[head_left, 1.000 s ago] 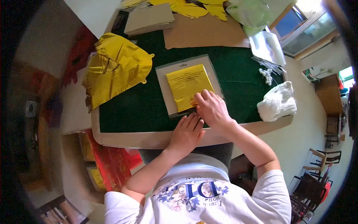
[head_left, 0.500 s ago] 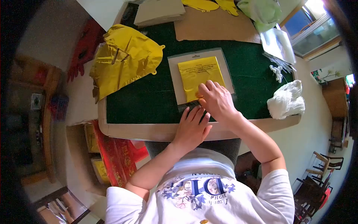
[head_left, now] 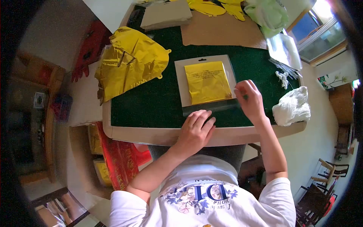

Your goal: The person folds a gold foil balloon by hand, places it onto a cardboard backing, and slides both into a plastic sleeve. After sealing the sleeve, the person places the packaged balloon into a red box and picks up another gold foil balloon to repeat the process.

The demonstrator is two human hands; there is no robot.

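A folded gold foil sheet [head_left: 208,84] with small printed text lies on a light card [head_left: 182,81] that has a hanging slot at its far edge. Both are inside a clear plastic bag [head_left: 191,110], whose see-through flap points toward me. My left hand [head_left: 196,128] rests at the table's front edge, holding nothing, with its fingers lying by the flap. At the bag's right edge my right hand [head_left: 250,99] has curled fingers, thumb and forefinger pinched at the plastic. To the left lies a large crinkled gold foil balloon [head_left: 138,56] with small tabs.
A stack of cards [head_left: 166,15], a cardboard sheet [head_left: 223,32] and more gold foil pieces [head_left: 206,7] lie at the back. White string [head_left: 292,106], clear plastic bags [head_left: 284,51] and a green bag [head_left: 266,17] are on the right. An open box [head_left: 85,157] stands below left.
My right hand has moved right, off the foil sheet to the bag's edge. The left hand has drawn slightly toward me. The bag and card have turned a little.
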